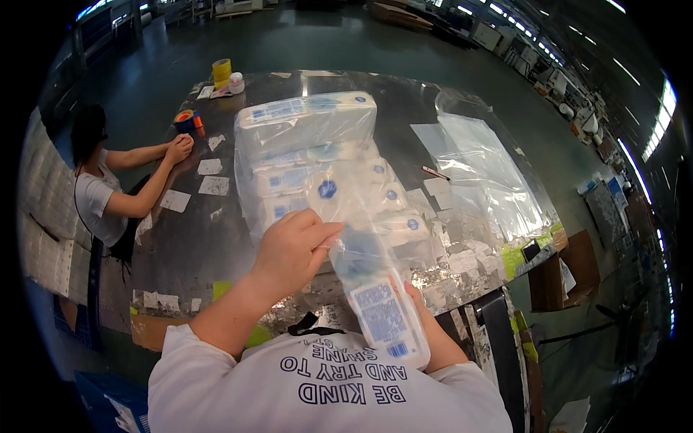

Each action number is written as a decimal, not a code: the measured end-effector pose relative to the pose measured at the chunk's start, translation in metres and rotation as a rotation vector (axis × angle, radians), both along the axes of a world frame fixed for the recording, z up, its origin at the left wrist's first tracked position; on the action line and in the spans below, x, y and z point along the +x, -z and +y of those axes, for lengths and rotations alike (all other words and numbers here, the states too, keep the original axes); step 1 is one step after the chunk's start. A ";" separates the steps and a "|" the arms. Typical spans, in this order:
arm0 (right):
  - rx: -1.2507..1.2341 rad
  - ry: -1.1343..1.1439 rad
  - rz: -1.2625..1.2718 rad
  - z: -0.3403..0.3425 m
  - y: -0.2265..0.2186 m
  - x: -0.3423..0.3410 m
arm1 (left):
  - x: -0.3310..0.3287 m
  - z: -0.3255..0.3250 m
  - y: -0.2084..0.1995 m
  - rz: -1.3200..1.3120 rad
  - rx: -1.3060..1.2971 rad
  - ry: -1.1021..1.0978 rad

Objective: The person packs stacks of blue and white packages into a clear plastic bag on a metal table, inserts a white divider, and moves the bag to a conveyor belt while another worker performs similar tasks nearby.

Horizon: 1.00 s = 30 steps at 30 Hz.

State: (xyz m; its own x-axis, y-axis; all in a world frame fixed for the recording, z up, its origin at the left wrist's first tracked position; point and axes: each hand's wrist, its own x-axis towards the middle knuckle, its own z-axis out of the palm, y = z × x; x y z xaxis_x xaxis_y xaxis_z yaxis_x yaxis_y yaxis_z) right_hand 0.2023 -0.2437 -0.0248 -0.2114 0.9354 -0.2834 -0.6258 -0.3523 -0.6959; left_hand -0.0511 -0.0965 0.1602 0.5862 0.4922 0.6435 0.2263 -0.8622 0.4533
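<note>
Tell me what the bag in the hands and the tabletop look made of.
The bag, pinched by the left hand, looks like thin clear plastic film: glossy, creased, see-through to the white pack inside, which the right hand supports. The tabletop looks like dark, scuffed sheet metal with dull reflections, though that is uncertain.

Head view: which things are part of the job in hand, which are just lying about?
In hand:
- white packet, held from below by the right hand
- clear bag, pinched by the left hand
- stack of bagged packets

Lying about:
- tape rolls
- paper slips
- pen
- spare clear bags
- co-worker's hand
</note>
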 end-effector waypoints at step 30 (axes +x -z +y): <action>0.871 0.014 -1.740 0.349 0.018 -0.056 | 0.034 0.028 0.116 0.259 -0.665 0.487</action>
